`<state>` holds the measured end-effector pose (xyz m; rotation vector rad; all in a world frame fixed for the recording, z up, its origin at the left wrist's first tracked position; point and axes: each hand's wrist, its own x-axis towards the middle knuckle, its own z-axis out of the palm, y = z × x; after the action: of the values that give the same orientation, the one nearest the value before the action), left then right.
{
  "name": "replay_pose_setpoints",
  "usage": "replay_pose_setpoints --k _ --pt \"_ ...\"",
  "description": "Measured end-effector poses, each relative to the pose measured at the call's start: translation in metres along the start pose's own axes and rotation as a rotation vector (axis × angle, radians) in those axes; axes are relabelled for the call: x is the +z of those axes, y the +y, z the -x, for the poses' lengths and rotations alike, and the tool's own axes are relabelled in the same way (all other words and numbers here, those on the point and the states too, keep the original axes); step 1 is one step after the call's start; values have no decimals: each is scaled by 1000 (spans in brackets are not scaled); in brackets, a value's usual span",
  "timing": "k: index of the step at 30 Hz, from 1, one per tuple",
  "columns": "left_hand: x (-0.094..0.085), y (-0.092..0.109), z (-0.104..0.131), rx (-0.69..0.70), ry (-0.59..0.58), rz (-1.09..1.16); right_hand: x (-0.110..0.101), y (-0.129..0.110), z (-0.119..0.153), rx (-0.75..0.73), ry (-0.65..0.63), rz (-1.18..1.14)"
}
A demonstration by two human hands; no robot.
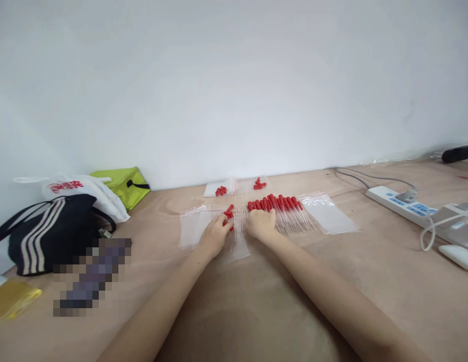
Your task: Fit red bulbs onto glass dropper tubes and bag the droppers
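Observation:
My left hand (215,233) rests beside a few small red pieces (228,211), its fingers curled together at them; what it grips is too small to make out. My right hand (261,223) is closed at the left end of a long row of red-tipped clear sticks (281,202), its fingertips hidden. Between the hands lie thin clear sticks (239,223) on a clear plastic bag (237,251). Further clear bags lie left (190,229) and right (328,213) of them. Behind, two small clusters of red pieces (220,191) (260,184) sit on clear bags.
On the left are a black striped bag (64,231), a white plastic bag (113,198), a lime-green bag (122,183), a blurred dark item (96,276) and a yellow packet (15,299). A power strip (399,203) with cables lies right, near a white device (458,256). A wall (234,90) stands behind.

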<state>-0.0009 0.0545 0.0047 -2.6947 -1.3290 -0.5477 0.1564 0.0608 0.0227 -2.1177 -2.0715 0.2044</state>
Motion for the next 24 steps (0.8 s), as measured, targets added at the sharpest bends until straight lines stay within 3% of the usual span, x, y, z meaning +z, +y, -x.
replay_pose_setpoints --k 5,9,12,13,16,19,24 --pt "-3 -3 -2 15 30 88 1 -8 0 -43 -20 30" --pt "-16 8 8 -47 154 289 -4 -5 9 -89 -30 38" --pt "-19 23 23 -248 167 537 -4 13 27 -150 45 48" --pt "-17 29 29 -295 165 641 -2 22 35 -193 126 55" --pt "-8 43 44 -319 193 905 9 55 58 -335 268 -23" --pt "0 50 52 -309 136 992 20 85 75 -476 313 -239" --pt "0 55 53 -321 35 1029 23 96 86 -552 414 -458"
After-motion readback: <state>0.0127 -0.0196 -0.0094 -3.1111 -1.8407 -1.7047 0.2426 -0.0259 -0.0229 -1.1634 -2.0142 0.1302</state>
